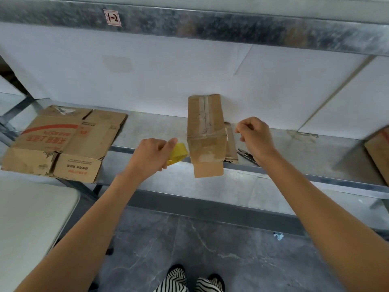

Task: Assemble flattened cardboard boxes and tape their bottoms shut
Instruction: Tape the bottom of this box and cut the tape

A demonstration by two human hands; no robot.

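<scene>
metal shelf (147, 127), cardboard box (205, 127), left fingers (171, 143) gripping yellow roll (179, 153), right fingers' (242, 127) hold unclear

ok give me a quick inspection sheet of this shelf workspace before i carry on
surface: metal shelf, scuffed.
job's things: small box stands on the shelf, taped seam up, one flap hanging over the front edge; flattened box lies at left; yellow tape roll beside the small box.
clutter: cardboard piece right of the small box; metal tool, maybe scissors; third box at right edge.
hands: left hand grips the tape roll; right hand has fingers curled as in a pinch, what it holds unclear.
cables: nothing seen.
surroundings: label reading 1-2 on the upper beam; white table at left; blue scrap on the floor.
</scene>
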